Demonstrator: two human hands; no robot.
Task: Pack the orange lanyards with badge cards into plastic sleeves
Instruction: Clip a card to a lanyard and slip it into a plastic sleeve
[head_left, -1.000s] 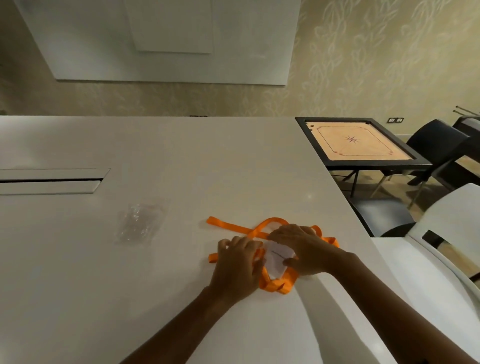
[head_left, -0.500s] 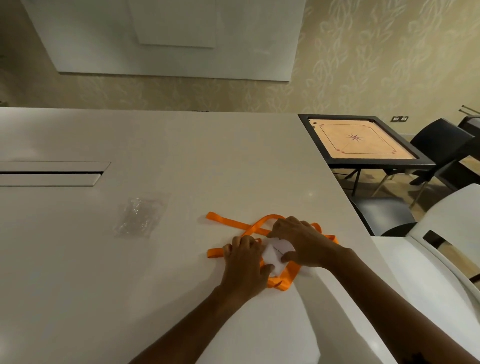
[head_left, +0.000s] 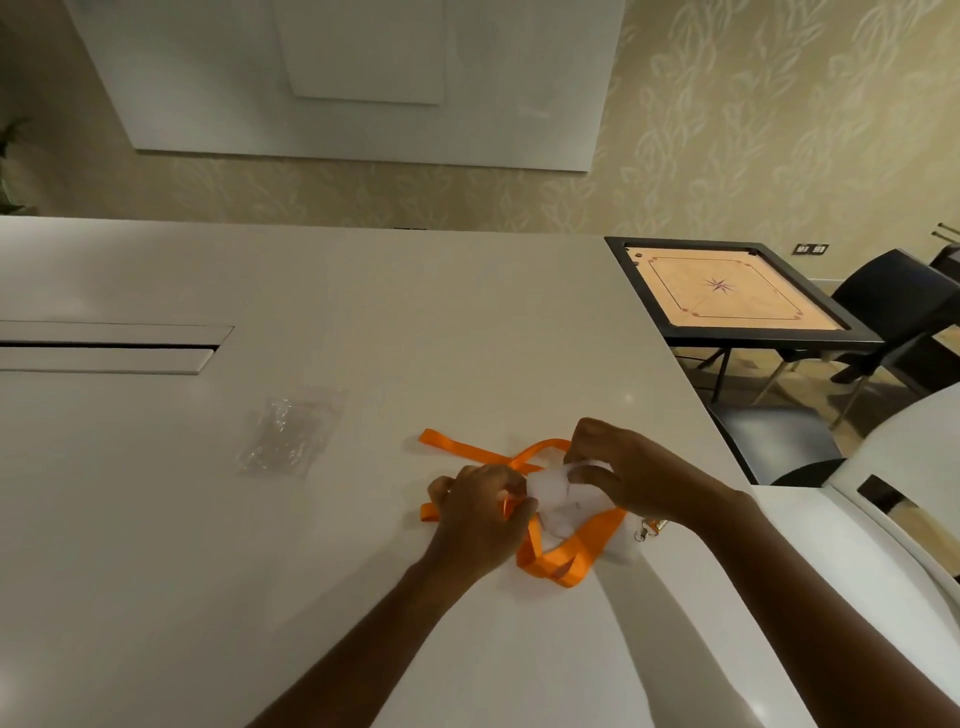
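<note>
Left grip (head_left: 480, 512) is covering part of the orange lanyard (head_left: 566, 556), so can't tell which strap it's pinching. Right grip (head_left: 631, 475) is hiding top edge of the badge card (head_left: 558, 499); card's print is washing out, unreadable. Metal clip (head_left: 647, 531) is peeking out under right wrist, too small for detail. Plastic sleeve (head_left: 288, 436) is blurring into the counter (head_left: 208, 545), contents unclear. Both forearms are running off bottom edge.

Woven orange lanyard (head_left: 563, 558), crinkly clear plastic sleeve (head_left: 288, 435), smooth table (head_left: 363, 312)

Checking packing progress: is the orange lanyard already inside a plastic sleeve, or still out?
Out. The orange lanyard lies loose on the table, while the plastic sleeve sits apart, untouched.
</note>
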